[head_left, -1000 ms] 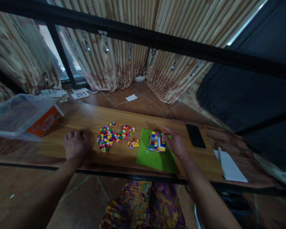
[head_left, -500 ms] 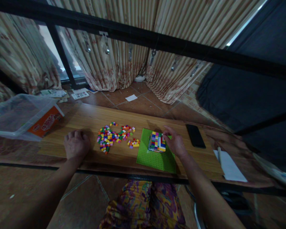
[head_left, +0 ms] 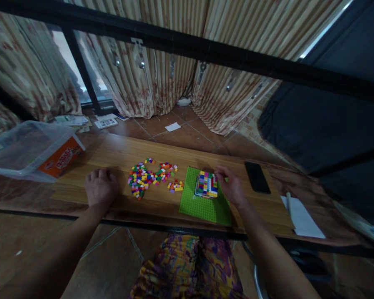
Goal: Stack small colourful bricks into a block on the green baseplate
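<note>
A small block built from layers of multicoloured toy bricks (head_left: 206, 185) stands on a green studded baseplate (head_left: 205, 210). Close against the block's right side is my right hand (head_left: 232, 187), fingers bent together near its far right corner. Whatever may be pinched there is too small to make out. My left hand (head_left: 101, 189) rests palm down on the wooden board, fingers curled under and no brick showing in it. Between the hands lies a spread of loose coloured bricks (head_left: 140, 178), with a smaller cluster (head_left: 175, 187) beside the baseplate's left edge.
A clear plastic box (head_left: 28, 151) with an orange label sits at the left end of the wooden board (head_left: 112, 151). To the right lie a black phone (head_left: 257, 177) and white paper (head_left: 305, 219) with a pen-like stick on it. A dark bar crosses above, before curtains.
My right hand's index finger, stretched out before, is now bent in, and the hand sits slightly farther right. My left hand stays put. The whole view has shifted slightly.
</note>
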The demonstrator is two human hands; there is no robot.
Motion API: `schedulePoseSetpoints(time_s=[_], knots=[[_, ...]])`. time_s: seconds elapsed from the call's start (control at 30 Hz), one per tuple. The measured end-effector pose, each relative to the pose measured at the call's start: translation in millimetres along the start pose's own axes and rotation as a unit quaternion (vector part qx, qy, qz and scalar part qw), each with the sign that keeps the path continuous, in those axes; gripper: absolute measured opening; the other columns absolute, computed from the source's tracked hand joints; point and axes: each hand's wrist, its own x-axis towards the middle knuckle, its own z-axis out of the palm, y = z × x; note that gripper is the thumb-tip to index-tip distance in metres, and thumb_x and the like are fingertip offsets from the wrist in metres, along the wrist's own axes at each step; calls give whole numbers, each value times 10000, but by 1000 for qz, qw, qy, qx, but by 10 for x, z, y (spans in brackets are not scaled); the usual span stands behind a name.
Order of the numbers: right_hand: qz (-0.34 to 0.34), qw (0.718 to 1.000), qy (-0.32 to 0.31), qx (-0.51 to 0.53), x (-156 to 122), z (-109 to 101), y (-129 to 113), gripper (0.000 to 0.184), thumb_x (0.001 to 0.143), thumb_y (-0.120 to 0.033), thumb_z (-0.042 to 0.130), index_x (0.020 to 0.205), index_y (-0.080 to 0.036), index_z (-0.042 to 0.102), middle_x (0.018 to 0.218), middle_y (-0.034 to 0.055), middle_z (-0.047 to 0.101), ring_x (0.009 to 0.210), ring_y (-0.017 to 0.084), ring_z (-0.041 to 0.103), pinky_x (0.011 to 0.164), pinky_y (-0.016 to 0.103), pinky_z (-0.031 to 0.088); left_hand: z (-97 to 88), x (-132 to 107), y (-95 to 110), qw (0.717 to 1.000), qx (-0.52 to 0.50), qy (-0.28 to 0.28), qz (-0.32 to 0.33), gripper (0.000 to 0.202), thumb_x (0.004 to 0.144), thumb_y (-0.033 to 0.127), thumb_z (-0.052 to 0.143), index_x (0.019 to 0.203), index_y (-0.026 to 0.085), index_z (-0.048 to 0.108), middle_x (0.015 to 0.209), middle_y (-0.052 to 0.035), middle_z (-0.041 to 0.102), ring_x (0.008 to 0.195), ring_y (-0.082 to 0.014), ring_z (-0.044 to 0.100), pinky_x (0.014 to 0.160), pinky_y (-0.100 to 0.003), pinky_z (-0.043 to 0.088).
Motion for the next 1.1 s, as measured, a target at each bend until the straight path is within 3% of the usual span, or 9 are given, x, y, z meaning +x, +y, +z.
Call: schedulePoseSetpoints(time_s=[0.13, 0.33, 0.63, 0.83, 0.97, 1.03, 1.1], knots=[[51, 997, 16, 51, 11, 66, 26, 386, 871, -442, 574, 1142, -183, 667, 953, 89, 762, 868, 227, 710, 853, 401, 551, -16, -6, 10, 1000, -10, -5, -2, 386, 885, 276, 412, 1107, 54, 637, 1166, -246, 612, 1153, -385, 516, 991, -530, 404], [89, 991, 17, 98, 35, 149, 51, 372, 806, -397, 629, 1093, -170, 700, 845, 60, 762, 770, 198, 696, 761, 358, 558, -19, -12, 13, 1000, -17, 7, -10, 358, 871, 279, 418, 1066, 90, 652, 1125, -229, 622, 1114, -387, 525, 966, -545, 417], [61, 995, -16, 82, 43, 125, 50, 356, 835, -386, 608, 1121, -206, 722, 857, 38, 765, 790, 187, 693, 807, 359, 552, -2, -17, 1, 1000, -5, 10, -1, 370, 871, 284, 403, 1068, 89, 648, 1119, -219, 620, 1104, -368, 528, 978, -513, 412], [60, 994, -27, 87, 23, 127, 69, 443, 847, -408, 615, 1231, -192, 653, 865, 36, 760, 798, 186, 694, 817, 359, 550, -6, -13, 8, 1000, -5, 11, 0, 410, 879, 288, 400, 1125, 71, 645, 1148, -227, 618, 1108, -372, 531, 980, -501, 412], [59, 995, 47, 64, -54, 121, -16, 459, 877, -471, 588, 1219, -170, 647, 985, 99, 760, 868, 225, 708, 828, 391, 556, 4, -15, 3, 1000, 3, 9, -1, 400, 882, 284, 399, 1103, 71, 654, 1139, -227, 624, 1104, -368, 533, 976, -493, 414], [46, 993, 103, 40, -91, 140, -151, 422, 891, -480, 572, 1160, -172, 675, 1040, 122, 751, 917, 243, 706, 847, 402, 552, 3, -19, 4, 1000, 5, 13, 4, 399, 882, 284, 404, 1115, 73, 649, 1154, -224, 624, 1102, -364, 533, 978, -487, 412], [21, 992, 121, 25, -104, 187, -344, 358, 902, -456, 566, 1106, -193, 699, 1076, 115, 745, 964, 243, 699, 885, 399, 541, 1, -25, 6, 1000, 5, 16, 6, 398, 885, 284, 402, 1121, 77, 646, 1158, -222, 625, 1096, -360, 535, 981, -487, 408]])
